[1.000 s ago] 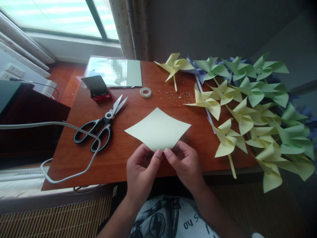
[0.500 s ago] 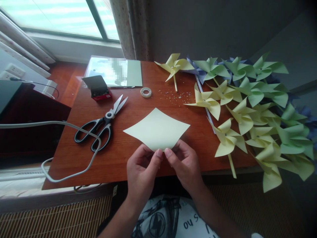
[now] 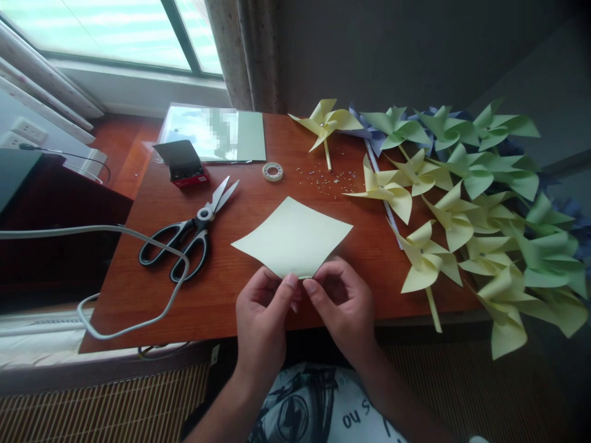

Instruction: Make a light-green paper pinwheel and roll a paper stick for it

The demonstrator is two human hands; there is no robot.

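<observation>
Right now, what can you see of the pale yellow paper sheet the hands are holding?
The paper sheet is a single pale yellow square, thin and matte, turned so it reads as a diamond. It looks unfolded and uncut, slightly bowed. Its near corner is pinched between the left hand and right hand, thumbs on top; the rest reaches out over the wooden table, whether resting on it or just above, I cannot tell. Nothing else touches it.

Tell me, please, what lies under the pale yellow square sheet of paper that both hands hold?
Under the pale yellow square sheet of paper only the reddish-brown wooden table shows around its edges. The left hand and right hand pinch its near corner. Whatever lies directly beneath is covered.
</observation>
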